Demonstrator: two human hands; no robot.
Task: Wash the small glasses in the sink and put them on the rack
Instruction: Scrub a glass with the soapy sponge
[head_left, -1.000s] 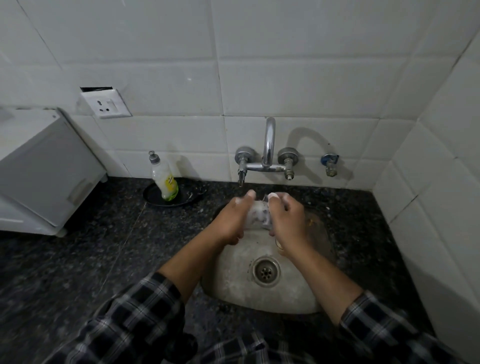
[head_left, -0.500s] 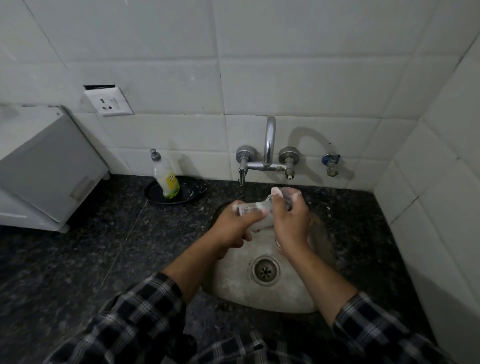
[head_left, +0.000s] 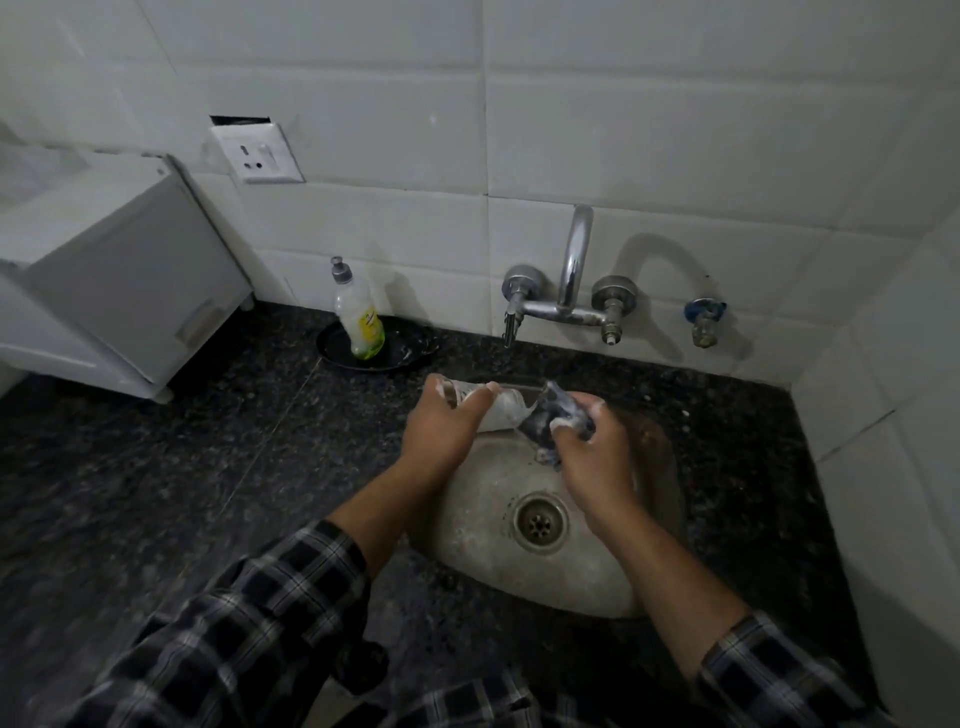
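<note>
A small soapy glass (head_left: 501, 410) lies on its side over the far edge of the steel sink (head_left: 478, 514), gripped by my left hand (head_left: 441, 431). Its mouth points right. My right hand (head_left: 592, 447) is closed on a dark grey scrub cloth (head_left: 550, 415), which touches the glass's open end. Foam covers the glass and my fingertips. The tap spout (head_left: 509, 332) ends above and behind the glass; no water stream is visible. No rack is in view.
A dish-soap bottle (head_left: 358, 317) stands in a black dish (head_left: 405, 353) at the back left of the dark granite counter (head_left: 156, 493). A white appliance (head_left: 104, 280) sits far left. A small blue valve (head_left: 704, 322) is on the tiled wall at right.
My right hand has drawn the cloth out of the glass and moved right and down. My left hand has turned the glass more level and shifted slightly left.
</note>
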